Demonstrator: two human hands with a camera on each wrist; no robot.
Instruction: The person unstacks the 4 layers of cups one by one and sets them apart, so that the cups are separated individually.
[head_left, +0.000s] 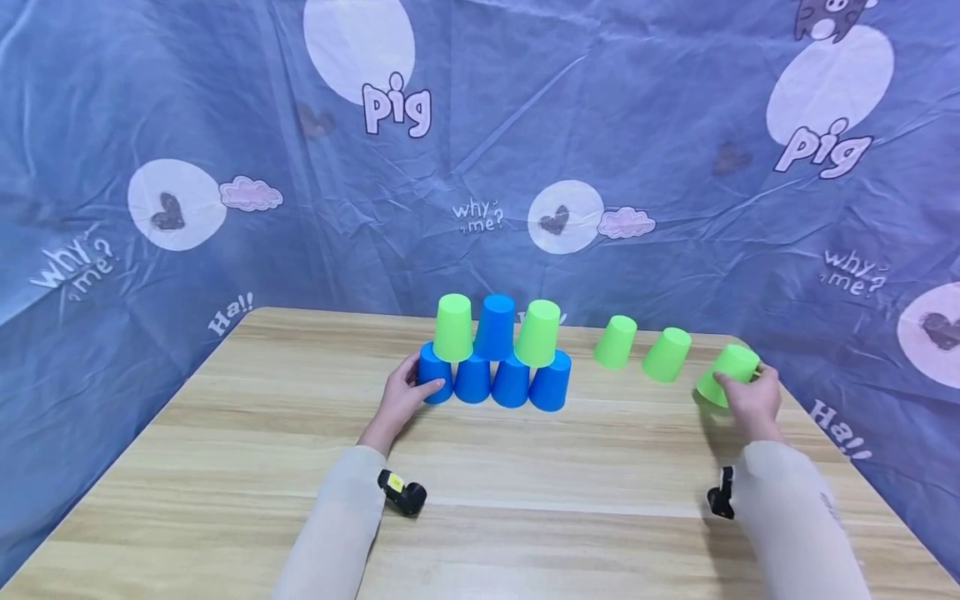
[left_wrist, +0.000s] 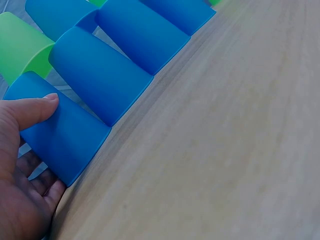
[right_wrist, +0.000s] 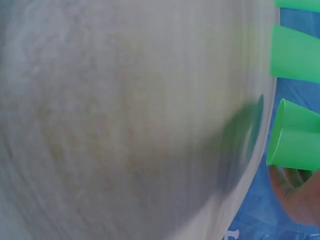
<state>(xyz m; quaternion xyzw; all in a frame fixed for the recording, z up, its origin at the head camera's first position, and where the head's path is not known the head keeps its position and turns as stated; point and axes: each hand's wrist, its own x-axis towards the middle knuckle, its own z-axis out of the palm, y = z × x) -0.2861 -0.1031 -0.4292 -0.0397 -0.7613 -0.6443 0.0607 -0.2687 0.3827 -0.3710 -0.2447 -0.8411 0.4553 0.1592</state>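
Note:
Upside-down blue cups stand side by side in a bottom row, and my left hand [head_left: 402, 395] grips the leftmost blue cup [left_wrist: 65, 132], thumb across its front and fingers round its outer side. On that row sit a green cup [head_left: 453, 327], a blue cup [head_left: 495, 327] and another green cup [head_left: 537, 333], all upside down. At the right, my right hand [head_left: 753, 402] holds a green cup [head_left: 729, 373] upside down, slightly tilted. Its rim is raised off the table in the right wrist view, with a shadow below.
Two more upside-down green cups, one [head_left: 616, 342] nearer the stack and one [head_left: 667, 355] nearer my right hand, stand on the wooden table [head_left: 525, 533]. A blue printed cloth [head_left: 480, 150] hangs behind and along both sides.

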